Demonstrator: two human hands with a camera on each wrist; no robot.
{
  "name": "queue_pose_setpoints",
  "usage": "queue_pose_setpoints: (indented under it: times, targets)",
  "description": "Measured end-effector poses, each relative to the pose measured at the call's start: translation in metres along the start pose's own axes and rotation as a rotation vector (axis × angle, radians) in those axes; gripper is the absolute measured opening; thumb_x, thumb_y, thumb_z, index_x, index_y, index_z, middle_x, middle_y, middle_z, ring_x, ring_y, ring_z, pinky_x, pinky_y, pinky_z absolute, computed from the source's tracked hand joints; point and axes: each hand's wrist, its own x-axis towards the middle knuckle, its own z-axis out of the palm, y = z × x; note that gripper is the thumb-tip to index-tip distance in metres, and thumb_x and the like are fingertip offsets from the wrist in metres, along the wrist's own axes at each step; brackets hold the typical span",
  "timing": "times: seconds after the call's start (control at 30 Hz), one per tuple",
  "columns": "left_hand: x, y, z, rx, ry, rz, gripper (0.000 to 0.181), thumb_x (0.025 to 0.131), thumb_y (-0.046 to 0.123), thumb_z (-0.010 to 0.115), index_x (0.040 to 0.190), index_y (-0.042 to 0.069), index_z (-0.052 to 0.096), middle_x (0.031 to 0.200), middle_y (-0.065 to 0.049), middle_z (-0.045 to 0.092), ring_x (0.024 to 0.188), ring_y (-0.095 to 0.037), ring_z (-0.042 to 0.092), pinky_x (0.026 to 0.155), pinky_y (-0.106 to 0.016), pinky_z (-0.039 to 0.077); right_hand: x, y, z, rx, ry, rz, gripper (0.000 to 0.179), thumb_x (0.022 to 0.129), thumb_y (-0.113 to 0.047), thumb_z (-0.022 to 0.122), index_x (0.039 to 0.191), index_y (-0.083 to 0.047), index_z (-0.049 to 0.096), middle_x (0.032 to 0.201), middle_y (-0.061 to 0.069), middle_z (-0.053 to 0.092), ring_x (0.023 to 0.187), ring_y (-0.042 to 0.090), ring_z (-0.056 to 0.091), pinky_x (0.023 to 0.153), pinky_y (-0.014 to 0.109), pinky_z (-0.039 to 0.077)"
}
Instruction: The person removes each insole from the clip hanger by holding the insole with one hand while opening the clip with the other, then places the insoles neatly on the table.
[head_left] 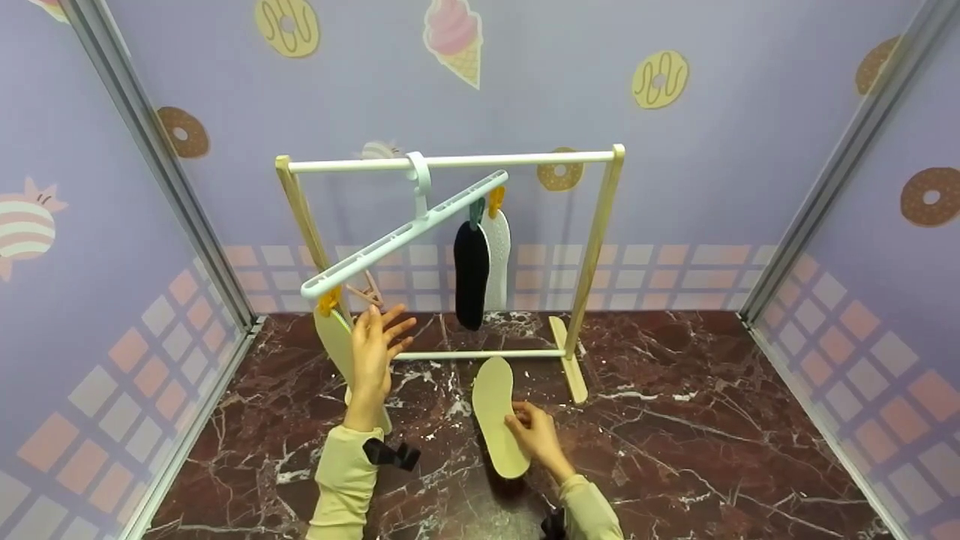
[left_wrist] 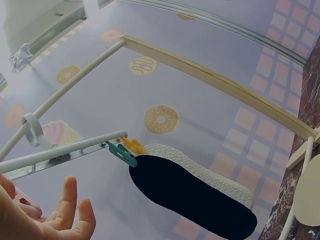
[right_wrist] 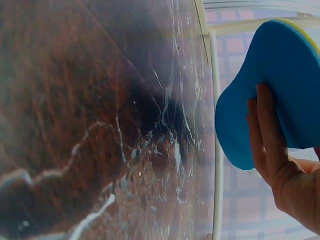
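My right hand (head_left: 536, 435) pinches the edge of an insole (head_left: 495, 420), thumb on its pale yellow top. In the right wrist view its fingers press the blue underside. My left hand (head_left: 373, 352) is raised, fingers spread, just below a pink clothespin (head_left: 366, 291) on the white hanger (head_left: 375, 251). Beside that hand, a pale insole (head_left: 330, 337) hangs from an orange clothespin (head_left: 328, 301) at the hanger's near end. At the far end hang a black insole (head_left: 471, 277) on a green clothespin (head_left: 476, 213) and a white insole (head_left: 498, 259) on an orange clothespin (head_left: 496, 201).
The hanger hooks over the top bar (head_left: 517, 159) of a wooden rack and slants toward me. A rack foot (head_left: 568, 360) stands on the dark red marbled table (head_left: 675, 450). Patterned walls (head_left: 525, 97) enclose the back and sides.
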Motion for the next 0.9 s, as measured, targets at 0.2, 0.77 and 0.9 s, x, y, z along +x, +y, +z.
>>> queue_pose_setpoints:
  times: [0.2, 0.77, 0.9]
  targets:
    - [-0.0001, -0.0002, -0.0004, -0.009, 0.0, 0.002, 0.024, 0.097, 0.027, 0.03, 0.105, 0.007, 0.04, 0.087, 0.007, 0.064, 0.073, -0.011, 0.065, 0.061, -0.025, 0.051, -0.0007, 0.0003, 0.0003, 0.006, -0.017, 0.012, 0.03, 0.083, -0.008, 0.059, 0.104, 0.013, 0.056, 0.082, 0.023, 0.067, 0.071, 0.028, 0.066, 0.061, 0.021, 0.05]
    - [0.0004, -0.0024, -0.0003, -0.012, -0.012, -0.012, 0.027, 0.096, 0.029, 0.03, 0.108, 0.006, 0.04, 0.087, 0.007, 0.064, 0.073, -0.009, 0.065, 0.063, -0.026, 0.051, -0.0007, 0.0051, 0.0006, 0.031, -0.031, 0.069, 0.032, 0.083, -0.006, 0.058, 0.109, 0.014, 0.053, 0.085, 0.024, 0.066, 0.073, 0.028, 0.066, 0.061, 0.023, 0.051]
    - [-0.0003, -0.0034, 0.0011, -0.031, -0.019, -0.016, 0.027, 0.096, 0.028, 0.029, 0.108, 0.006, 0.04, 0.086, 0.007, 0.064, 0.072, -0.01, 0.065, 0.061, -0.025, 0.051, -0.0013, 0.0047, -0.0004, 0.037, -0.039, 0.077, 0.034, 0.083, -0.004, 0.057, 0.111, 0.014, 0.052, 0.088, 0.026, 0.065, 0.076, 0.031, 0.065, 0.064, 0.028, 0.053]
